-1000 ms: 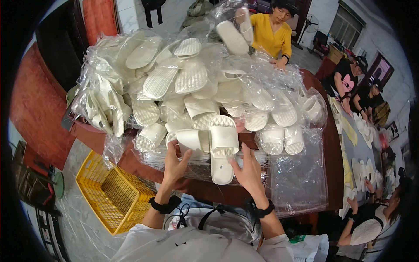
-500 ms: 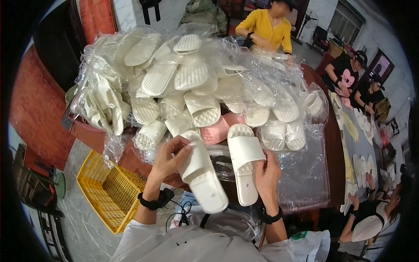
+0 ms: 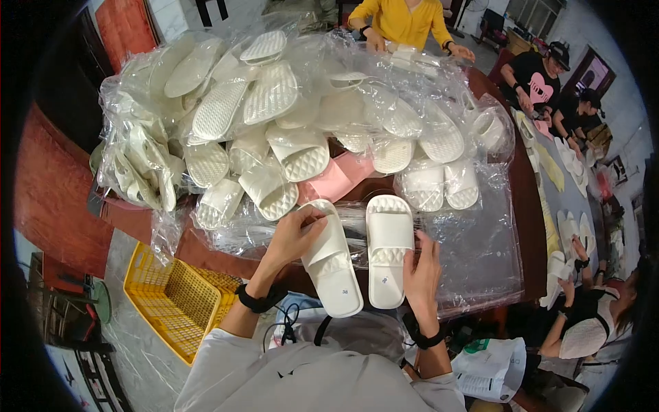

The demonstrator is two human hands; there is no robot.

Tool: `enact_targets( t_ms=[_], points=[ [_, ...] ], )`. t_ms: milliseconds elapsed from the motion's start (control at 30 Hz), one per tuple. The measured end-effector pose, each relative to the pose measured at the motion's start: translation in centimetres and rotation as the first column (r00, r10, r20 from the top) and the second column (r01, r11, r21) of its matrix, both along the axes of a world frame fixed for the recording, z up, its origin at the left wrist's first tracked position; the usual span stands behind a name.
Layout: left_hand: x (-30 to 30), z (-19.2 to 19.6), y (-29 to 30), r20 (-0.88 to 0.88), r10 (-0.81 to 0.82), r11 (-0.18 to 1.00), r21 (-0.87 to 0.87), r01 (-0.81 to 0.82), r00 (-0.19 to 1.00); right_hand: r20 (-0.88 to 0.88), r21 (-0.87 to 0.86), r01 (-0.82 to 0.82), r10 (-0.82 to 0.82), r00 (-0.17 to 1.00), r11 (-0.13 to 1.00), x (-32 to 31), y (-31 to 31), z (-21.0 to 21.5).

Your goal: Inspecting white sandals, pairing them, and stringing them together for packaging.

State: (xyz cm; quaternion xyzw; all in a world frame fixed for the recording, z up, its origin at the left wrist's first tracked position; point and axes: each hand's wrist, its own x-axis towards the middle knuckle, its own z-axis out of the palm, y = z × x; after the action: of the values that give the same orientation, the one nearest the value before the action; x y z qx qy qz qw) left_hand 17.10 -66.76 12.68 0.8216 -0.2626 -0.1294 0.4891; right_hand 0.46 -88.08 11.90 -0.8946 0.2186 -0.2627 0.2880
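Two white slide slippers lie side by side in front of me, soles down, toe ends pointing away. My left hand (image 3: 296, 237) is closed on the far outer edge of the left slipper (image 3: 333, 264), which tilts slightly. Along the outer edge of the right slipper (image 3: 389, 275), my right hand (image 3: 422, 275) has its thumb against the side with the fingers bent; part of this grip is hidden. Each insole bears a small printed mark near the heel. Just beyond them, a pink slipper (image 3: 336, 177) lies among white slippers in clear plastic bags (image 3: 281, 147).
A big heap of bagged white slippers (image 3: 220, 110) covers the far table. Flat clear bags (image 3: 473, 247) lie on the right. A yellow basket (image 3: 171, 295) stands at lower left. A person in yellow (image 3: 405, 24) works across; others sit along a table (image 3: 559, 199) at right.
Both slippers have been levelled and brought closer together, nearly parallel. My left hand has moved right with its slipper. My right thumb has come out from the strap opening to the slipper's edge.
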Motion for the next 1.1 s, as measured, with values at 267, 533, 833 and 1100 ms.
enact_targets(
  t_ms=[267,533,833,1100],
  points=[
    [1.0,-2.2,1.0,-0.137,-0.003,0.986,-0.163,-0.02,0.991,0.003,0.118,-0.139,0.14,0.99,0.983,-0.7,3.1,3.1],
    [1.4,-2.6,0.0,-0.263,-0.057,0.944,-0.329,-0.034,0.963,0.013,0.041,-0.333,0.332,0.943,0.942,1.4,5.2,1.3],
    [2.6,-2.9,-1.4,-0.286,-0.045,0.927,-0.369,-0.066,0.957,0.002,0.076,-0.305,0.306,0.952,0.949,2.7,4.0,3.3],
    [3.3,-1.8,-2.7,-0.393,-0.03,0.912,-0.386,-0.136,0.919,0.044,-0.081,-0.401,0.405,0.913,0.913,7.7,3.2,5.3]
  ],
)
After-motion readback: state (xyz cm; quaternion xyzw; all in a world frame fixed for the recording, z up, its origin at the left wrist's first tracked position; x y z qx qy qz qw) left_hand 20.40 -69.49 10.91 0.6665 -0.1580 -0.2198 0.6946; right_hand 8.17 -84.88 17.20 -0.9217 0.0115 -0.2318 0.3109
